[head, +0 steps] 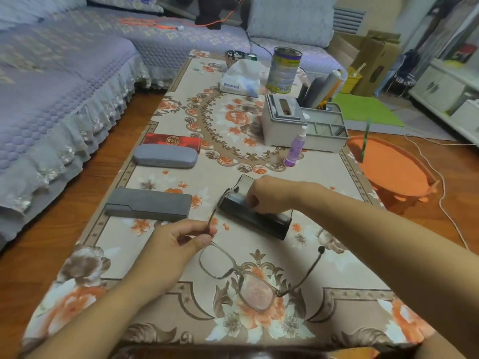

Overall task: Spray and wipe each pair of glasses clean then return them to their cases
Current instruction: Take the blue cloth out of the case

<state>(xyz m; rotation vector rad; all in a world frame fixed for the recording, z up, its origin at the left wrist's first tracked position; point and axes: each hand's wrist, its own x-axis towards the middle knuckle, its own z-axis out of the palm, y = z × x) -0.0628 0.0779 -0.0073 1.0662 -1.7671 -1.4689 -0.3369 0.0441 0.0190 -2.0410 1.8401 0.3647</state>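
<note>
Floral-clothed table [181, 294] beside lilac sofa [64, 73]; left hand [178, 242] pinching grey-framed glasses [248, 278]; right hand [269, 195] curled on open black case [256, 218].

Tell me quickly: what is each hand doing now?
Left hand: pinches the glasses by one temple.
Right hand: curled on the open black case.

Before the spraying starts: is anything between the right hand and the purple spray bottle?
Nothing visible. The right hand rests on the open black case; the spray bottle stands just beyond it, with only bare tablecloth between. The grey organiser sits behind the bottle.
</note>
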